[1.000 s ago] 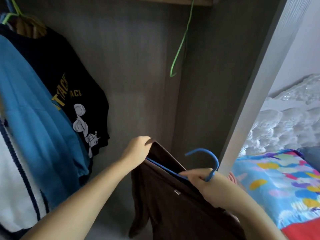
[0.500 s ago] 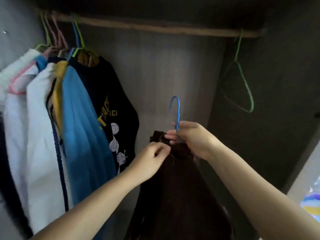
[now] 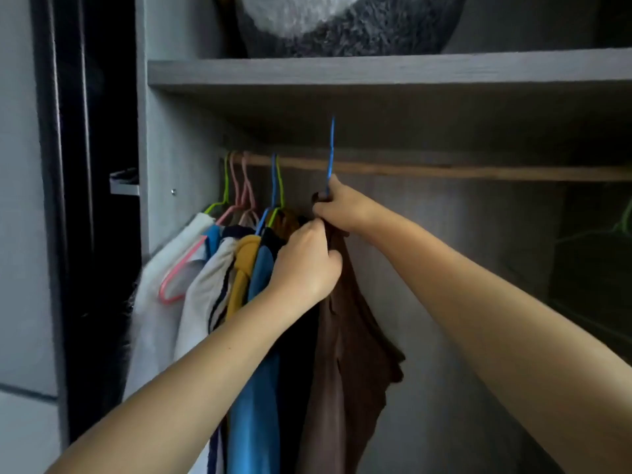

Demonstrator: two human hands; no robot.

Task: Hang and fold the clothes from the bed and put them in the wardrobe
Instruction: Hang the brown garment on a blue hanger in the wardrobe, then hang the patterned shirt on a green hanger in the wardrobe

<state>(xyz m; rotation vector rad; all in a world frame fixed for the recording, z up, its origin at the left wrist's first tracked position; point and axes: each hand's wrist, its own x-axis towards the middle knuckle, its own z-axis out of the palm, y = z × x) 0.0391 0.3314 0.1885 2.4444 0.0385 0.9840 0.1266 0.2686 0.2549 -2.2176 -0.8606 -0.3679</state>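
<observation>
A brown garment (image 3: 352,357) hangs from a blue hanger (image 3: 331,148) whose hook reaches up past the wooden rail (image 3: 444,171) inside the wardrobe. My right hand (image 3: 337,208) grips the neck of that hanger just below the rail. My left hand (image 3: 307,265) holds the top of the brown garment beside the hanging clothes. To the left on the rail hang white, yellow, blue and dark garments (image 3: 212,289) on green, pink and blue hangers.
A grey shelf (image 3: 376,71) runs above the rail with a fluffy grey and white item (image 3: 342,22) on it. An empty green hanger (image 3: 624,224) shows at the far right. The wardrobe side panel (image 3: 164,165) stands left.
Both hands have lifted the hanger and brown garment from low in the wardrobe up to the rail. The view has tilted upward, so the shelf now shows.
</observation>
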